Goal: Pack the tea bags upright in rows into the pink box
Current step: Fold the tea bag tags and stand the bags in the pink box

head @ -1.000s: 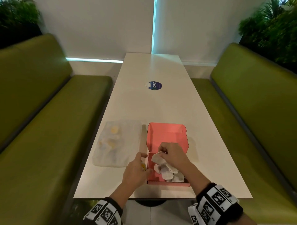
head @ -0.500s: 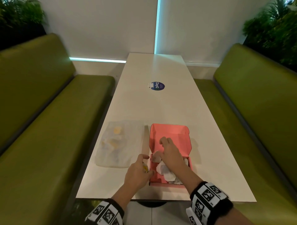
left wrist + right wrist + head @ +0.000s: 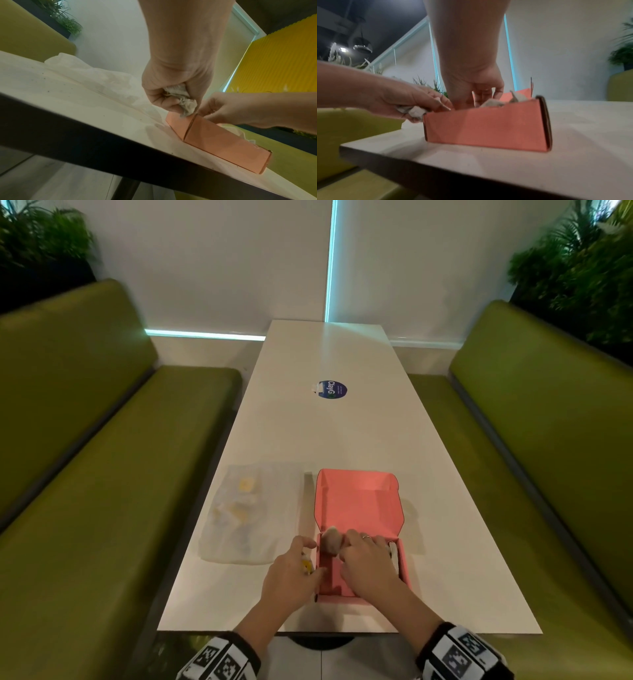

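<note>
With the left hand (image 3: 173, 94) clutching spare tea bags (image 3: 181, 100) beside the pink box (image 3: 359, 508) near the worktop's near edge, the right hand (image 3: 368, 563), fingers curled inside, should stand each bag upright.

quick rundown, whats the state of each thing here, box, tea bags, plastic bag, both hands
box: open, lid back, on the table
tea bags: loose in the box, not in rows
plastic bag: flat on the table, left of the box
left hand: beside the box, grips crumpled tea bags
right hand: inside the box, fingers down among the tea bags; grip hidden
</note>
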`<state>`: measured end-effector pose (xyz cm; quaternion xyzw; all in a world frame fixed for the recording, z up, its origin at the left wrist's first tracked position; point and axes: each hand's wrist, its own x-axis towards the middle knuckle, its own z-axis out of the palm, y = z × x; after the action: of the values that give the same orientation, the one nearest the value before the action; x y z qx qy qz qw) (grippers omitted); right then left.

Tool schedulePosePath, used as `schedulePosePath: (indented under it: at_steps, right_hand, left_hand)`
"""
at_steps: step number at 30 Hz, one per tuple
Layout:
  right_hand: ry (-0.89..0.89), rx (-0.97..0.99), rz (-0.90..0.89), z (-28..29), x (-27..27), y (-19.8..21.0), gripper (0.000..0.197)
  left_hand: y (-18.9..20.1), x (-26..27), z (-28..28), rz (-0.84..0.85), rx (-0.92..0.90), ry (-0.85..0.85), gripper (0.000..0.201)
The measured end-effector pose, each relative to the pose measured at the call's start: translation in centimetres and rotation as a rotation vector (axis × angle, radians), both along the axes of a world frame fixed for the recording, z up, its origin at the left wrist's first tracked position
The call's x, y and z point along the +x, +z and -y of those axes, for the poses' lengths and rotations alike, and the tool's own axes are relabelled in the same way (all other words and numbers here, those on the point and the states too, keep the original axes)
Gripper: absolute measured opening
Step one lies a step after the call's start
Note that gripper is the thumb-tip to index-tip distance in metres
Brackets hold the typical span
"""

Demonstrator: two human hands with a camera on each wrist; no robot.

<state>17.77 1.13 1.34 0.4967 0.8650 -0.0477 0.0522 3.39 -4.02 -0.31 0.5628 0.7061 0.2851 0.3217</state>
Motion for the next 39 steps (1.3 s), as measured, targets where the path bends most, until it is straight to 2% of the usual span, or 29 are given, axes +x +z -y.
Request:
schedulePosePath:
  at_steps: [4, 7, 9, 10, 12, 15, 19, 22, 26, 29, 34, 36, 39]
  right_hand:
    - [-0.103, -0.087, -0.264, -0.7, 1.4, 1.8, 0.027]
    - [-0.162, -0.273, -0.45, -1.3, 2.5, 3.5, 0.018]
    - [-0.18, -0.45, -0.568, -1.2, 3.1, 4.6, 0.019]
    - [-0.188, -0.528, -0.612, -1.2, 3.3, 5.1, 0.022]
    - [-0.18, -0.6, -0.648, -1.1, 3.6, 5.5, 0.023]
    - [-0.168, -0.552, -0.686, -1.1, 3.8, 5.6, 0.01]
    - [-0.174, -0.479, -0.648, -1.2, 3.6, 5.3, 0.019]
    - [-0.198, -0.329, -0.575, -1.5, 3.6, 5.1, 0.022]
    - [-0.188, -0.17, -0.531, -1.7, 3.7, 5.1, 0.015]
    - [-0.175, -0.171, -0.566, -1.9, 3.7, 5.3, 0.015]
    - [-0.305, -0.266, -0.774, -2.2, 4.4, 6.4, 0.017]
    - [-0.296, -0.327, -0.825, -2.0, 4.6, 7.0, 0.016]
    - [-0.24, -0.414, -0.847, -1.7, 4.7, 7.7, 0.02]
  left_hand:
    - [0.0, 0.0, -0.2, 0.012, 0.107, -0.012, 0.028]
    - [-0.1, -0.1, -0.4, 0.068, 0.18, -0.102, 0.044]
    - [0.1, 0.0, -0.5, 0.097, 0.192, -0.169, 0.053]
    - [0.3, 0.0, -0.6, 0.101, 0.201, -0.193, 0.049]
    - [0.5, 0.1, -0.7, 0.105, 0.207, -0.221, 0.031]
    - [0.8, 0.4, -0.6, 0.1, 0.154, -0.194, 0.003]
    - [0.8, 0.5, -0.6, 0.107, 0.154, -0.138, 0.007]
    - [1.0, 0.2, -0.7, 0.121, 0.18, -0.076, 0.009]
    - [1.3, -0.4, -0.9, 0.121, 0.204, 0.004, 0.011]
    - [1.2, -1.0, -1.3, 0.116, 0.16, 0.053, 0.004]
    - [1.9, -0.6, -2.2, -0.093, 0.103, -0.019, 0.018]
    - [2.4, 0.0, -2.6, -0.057, 0.146, -0.094, 0.018]
    - [2.9, 0.8, -3.2, 0.116, 0.233, -0.235, 0.032]
